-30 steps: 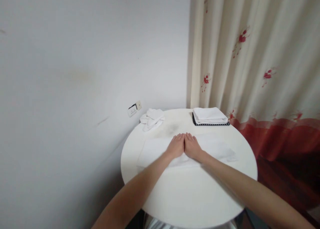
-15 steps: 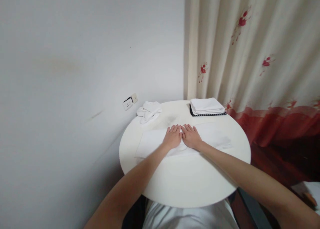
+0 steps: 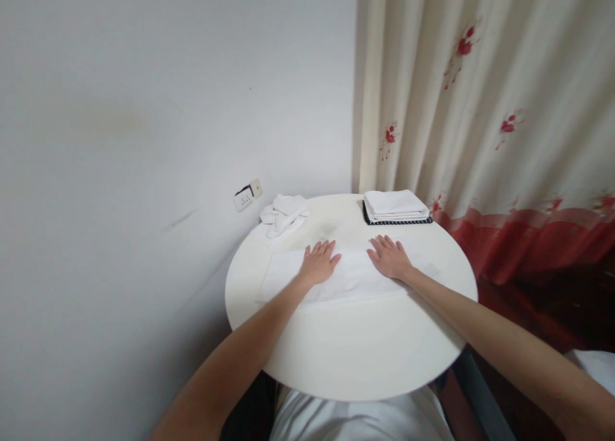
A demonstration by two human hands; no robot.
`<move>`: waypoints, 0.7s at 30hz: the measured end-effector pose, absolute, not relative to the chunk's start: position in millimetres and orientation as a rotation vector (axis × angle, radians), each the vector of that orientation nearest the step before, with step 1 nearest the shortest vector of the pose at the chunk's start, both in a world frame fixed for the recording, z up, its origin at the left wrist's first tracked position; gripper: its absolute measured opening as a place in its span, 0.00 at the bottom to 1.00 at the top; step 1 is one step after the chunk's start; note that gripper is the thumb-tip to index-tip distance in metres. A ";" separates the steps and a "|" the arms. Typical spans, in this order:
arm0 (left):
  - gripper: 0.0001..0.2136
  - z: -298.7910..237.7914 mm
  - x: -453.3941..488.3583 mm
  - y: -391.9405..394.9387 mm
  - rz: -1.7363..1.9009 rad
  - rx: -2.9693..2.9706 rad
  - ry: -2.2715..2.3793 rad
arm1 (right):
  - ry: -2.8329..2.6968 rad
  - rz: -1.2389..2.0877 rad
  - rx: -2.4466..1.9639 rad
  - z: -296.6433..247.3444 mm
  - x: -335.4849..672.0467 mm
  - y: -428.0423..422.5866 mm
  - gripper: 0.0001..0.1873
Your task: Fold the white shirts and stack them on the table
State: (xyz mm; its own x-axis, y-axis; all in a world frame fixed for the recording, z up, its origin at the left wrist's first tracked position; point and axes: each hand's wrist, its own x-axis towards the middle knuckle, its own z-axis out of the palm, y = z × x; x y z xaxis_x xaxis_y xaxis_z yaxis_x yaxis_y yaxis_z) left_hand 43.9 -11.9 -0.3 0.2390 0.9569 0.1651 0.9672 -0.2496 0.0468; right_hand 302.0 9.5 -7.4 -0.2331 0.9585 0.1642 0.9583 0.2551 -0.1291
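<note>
White fabric, one long strip [image 3: 353, 279]: laid crosswise around the middle of the round table [image 3: 369, 351], under both palms. Left hand [image 3: 319, 263]: flat on the strip, fingers a little spread, gripping nothing. Right hand [image 3: 390, 257]: likewise, apart from the left. Folded stack [image 3: 396, 202]: white cloth, layered neatly on a dark-edged mat [image 3: 401, 222], far right; I judge this portion done. Strip: I log it as partway, lying flat, its layers too indistinct for me to count. Crumpled cloth [image 3: 287, 214]: heaped far left, unfolded, clear of both hands.
</note>
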 end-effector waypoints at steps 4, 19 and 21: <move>0.29 -3.3 -10.8 -14.8 -0.212 -2.294 -1.968 | -2.315 -0.025 -1.824 -11.6 339.4 23.2 0.32; 0.26 35.3 -121.1 14.3 -0.261 -2.641 -1.965 | -2.502 0.196 -1.479 13.9 406.6 77.3 0.27; 0.26 51.4 -114.5 23.3 -0.189 -2.781 -2.040 | -2.584 0.328 -1.419 27.6 401.8 84.7 0.29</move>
State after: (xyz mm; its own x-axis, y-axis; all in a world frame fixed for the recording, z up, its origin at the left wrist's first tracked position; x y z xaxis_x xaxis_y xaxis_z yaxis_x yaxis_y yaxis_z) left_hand -114.5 23.3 51.4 0.3134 0.9448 -0.0958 0.9110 -0.2707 0.3110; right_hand 401.8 84.7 27.6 -0.5305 0.8463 0.0472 0.8077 0.5216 -0.2749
